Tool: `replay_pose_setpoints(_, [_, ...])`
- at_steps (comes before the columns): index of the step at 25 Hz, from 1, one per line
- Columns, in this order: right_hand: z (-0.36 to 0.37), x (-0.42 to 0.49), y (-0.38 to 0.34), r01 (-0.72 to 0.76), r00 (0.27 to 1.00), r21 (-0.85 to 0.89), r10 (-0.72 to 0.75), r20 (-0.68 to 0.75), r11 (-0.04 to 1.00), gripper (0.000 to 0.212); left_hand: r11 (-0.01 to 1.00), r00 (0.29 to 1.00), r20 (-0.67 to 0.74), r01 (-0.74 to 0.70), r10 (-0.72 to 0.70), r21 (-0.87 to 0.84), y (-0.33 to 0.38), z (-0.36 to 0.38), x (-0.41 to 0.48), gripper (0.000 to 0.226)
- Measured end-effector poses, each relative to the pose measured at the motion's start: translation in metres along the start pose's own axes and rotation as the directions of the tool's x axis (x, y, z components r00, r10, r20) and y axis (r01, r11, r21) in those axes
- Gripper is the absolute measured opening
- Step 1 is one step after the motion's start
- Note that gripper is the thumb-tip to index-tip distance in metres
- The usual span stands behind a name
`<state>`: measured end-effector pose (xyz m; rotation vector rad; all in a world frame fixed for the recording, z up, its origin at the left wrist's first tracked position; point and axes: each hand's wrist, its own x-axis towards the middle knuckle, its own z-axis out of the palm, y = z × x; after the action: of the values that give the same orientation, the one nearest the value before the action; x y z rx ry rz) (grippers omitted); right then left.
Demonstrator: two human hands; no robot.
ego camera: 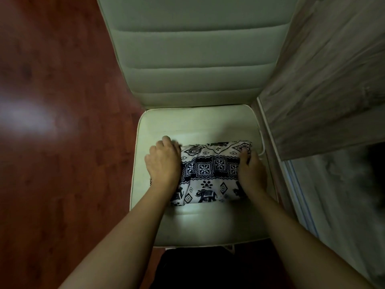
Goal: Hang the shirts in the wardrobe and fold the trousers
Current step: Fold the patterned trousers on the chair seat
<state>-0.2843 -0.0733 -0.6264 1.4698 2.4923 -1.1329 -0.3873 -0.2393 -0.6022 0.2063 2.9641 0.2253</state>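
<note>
- The folded trousers point(210, 173) lie on the chair seat point(187, 124).
- The left hand point(163, 163) grips their left end, fingers curled.
- The right hand point(251, 170) clamps their right end.

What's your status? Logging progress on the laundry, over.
Left hand and right hand gripping the ends of the folded patterned trousers. Trousers lie on the pale chair seat. Nothing in the way.
</note>
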Motion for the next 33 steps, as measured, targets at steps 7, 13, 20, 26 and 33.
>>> replay_pose_setpoints(7, [-0.015,0.002,0.014,0.141,0.970,-0.112,-0.160,-0.181,0.984,0.034,0.988,0.992,0.040,0.122,-0.118,-0.090,-0.006,-0.001,0.004,0.024])
replay_pose_setpoints(13, [-0.024,-0.007,0.020,0.140,0.987,0.040,-0.136,-0.080,0.989,0.050,0.924,0.985,-0.103,0.090,-0.138,-0.371,-0.027,0.000,-0.008,0.034])
replay_pose_setpoints(20, [-0.009,-0.051,0.049,0.104,0.974,-0.001,-0.102,-0.202,0.995,0.040,0.830,0.939,0.096,0.336,-0.329,-0.445,-0.032,0.027,-0.091,0.036])
replay_pose_setpoints(26, [-0.021,-0.035,0.061,0.049,0.967,-0.055,-0.061,-0.249,0.997,0.035,0.887,0.968,0.033,0.243,-0.250,-0.393,-0.049,0.036,-0.080,0.048])
replay_pose_setpoints(33, [-0.013,-0.024,0.058,0.145,0.982,-0.194,-0.119,0.144,0.970,0.117,0.684,0.860,0.482,0.455,-0.171,-0.570,-0.056,0.025,-0.064,0.082])
